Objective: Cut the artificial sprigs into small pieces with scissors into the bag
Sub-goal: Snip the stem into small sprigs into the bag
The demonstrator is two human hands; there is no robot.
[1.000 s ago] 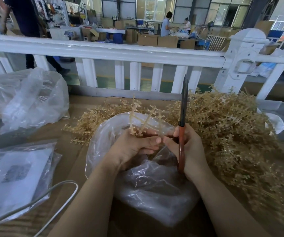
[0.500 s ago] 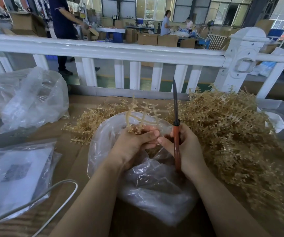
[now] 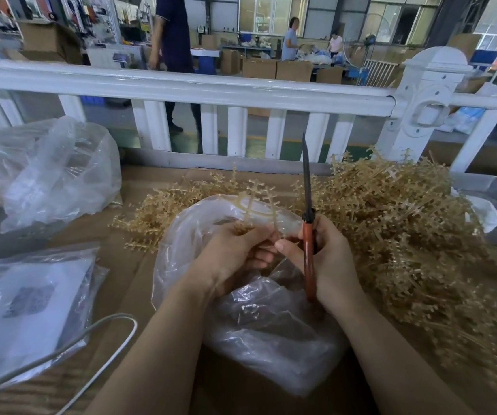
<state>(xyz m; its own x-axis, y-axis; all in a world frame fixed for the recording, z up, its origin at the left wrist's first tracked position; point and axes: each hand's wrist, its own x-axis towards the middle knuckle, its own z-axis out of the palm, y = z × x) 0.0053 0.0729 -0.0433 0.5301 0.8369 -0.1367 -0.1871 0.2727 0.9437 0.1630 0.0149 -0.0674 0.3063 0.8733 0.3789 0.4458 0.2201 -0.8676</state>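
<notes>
We see three clear plastic bags. One open bag (image 3: 250,319) lies under both hands, its mouth facing away from us; its contents are too blurred to name. A second crumpled bag (image 3: 49,172) sits well left of the left hand, and a third flat bag (image 3: 25,304) holding white paper lies near the left forearm.

The left hand (image 3: 232,259) curls its fingers around one tan artificial sprig (image 3: 253,208), whose branches rise just beyond the fingertips, over the bag mouth. The right hand (image 3: 328,259) grips one pair of scissors (image 3: 308,229) by the red handles, thumb reaching toward the left hand; the dark blades point upright and look closed. A large pile of sprigs (image 3: 406,223) spreads right of the right hand, and beyond both. All rests on a cardboard surface (image 3: 127,265) beside a white fence (image 3: 181,88).
</notes>
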